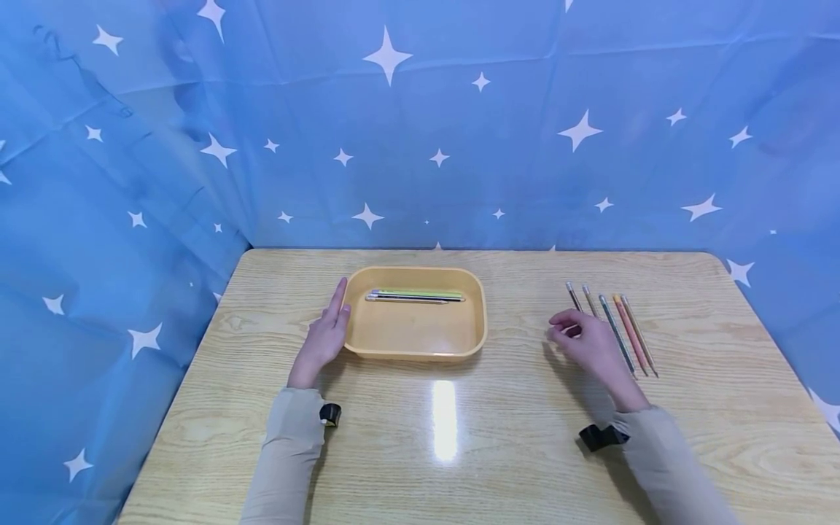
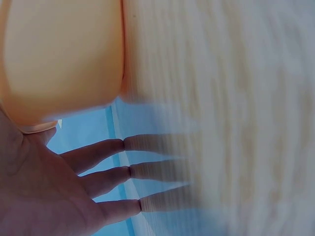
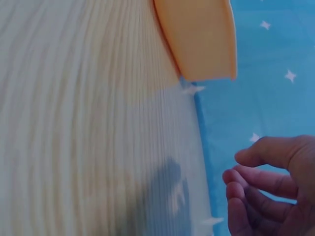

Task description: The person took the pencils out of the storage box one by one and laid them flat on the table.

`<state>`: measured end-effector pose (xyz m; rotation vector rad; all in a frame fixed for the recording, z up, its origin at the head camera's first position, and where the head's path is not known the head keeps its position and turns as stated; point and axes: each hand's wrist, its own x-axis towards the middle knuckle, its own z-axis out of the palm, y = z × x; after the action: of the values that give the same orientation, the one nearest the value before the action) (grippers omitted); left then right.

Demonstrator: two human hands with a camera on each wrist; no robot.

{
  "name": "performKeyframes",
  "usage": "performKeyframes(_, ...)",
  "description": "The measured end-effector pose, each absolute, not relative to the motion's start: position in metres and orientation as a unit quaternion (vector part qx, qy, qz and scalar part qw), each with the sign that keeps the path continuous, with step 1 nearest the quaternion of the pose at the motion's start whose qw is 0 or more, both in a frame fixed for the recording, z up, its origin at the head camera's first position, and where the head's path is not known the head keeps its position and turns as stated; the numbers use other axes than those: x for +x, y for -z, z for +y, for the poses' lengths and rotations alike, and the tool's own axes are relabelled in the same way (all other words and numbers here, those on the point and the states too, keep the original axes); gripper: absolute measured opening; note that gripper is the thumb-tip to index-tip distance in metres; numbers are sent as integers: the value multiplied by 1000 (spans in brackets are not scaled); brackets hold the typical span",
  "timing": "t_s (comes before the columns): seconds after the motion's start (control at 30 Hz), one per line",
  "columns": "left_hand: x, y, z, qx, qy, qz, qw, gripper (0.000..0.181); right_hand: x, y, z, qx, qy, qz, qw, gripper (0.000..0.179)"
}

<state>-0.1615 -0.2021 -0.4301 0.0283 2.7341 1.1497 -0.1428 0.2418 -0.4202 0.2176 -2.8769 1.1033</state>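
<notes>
My left hand (image 1: 326, 335) rests at the left side of a yellow-orange plastic tray (image 1: 413, 332). Its fingers are straight, and in the left wrist view three fingertips touch the wooden surface beside the tray (image 2: 64, 54). A few pencils (image 1: 420, 296), one bright green, lie side by side near the back of the tray. My right hand (image 1: 590, 346) hovers just left of a row of several pencils (image 1: 631, 332), overlapping some of them in the head view. Thumb and fingers are loosely bent with nothing between them, as the right wrist view shows of the hand (image 3: 275, 187).
The light wooden table (image 1: 525, 452) ends in front of a blue cloth with white stars (image 1: 420, 131), which also hangs along the left side. Table surface lies between the tray and the pencil row. A bright reflection shines on the table in front of the tray.
</notes>
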Motion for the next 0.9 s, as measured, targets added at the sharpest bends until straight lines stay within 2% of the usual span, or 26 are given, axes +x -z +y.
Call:
performKeyframes(0.33, -161, 430, -202, 7, -387, 918, 89, 54, -153, 419, 212, 89, -380, -921, 12, 16)
performKeyframes(0.9, -162, 429, -202, 2, -387, 918, 90, 54, -172, 402, 155, 143, -446, -883, 34, 13)
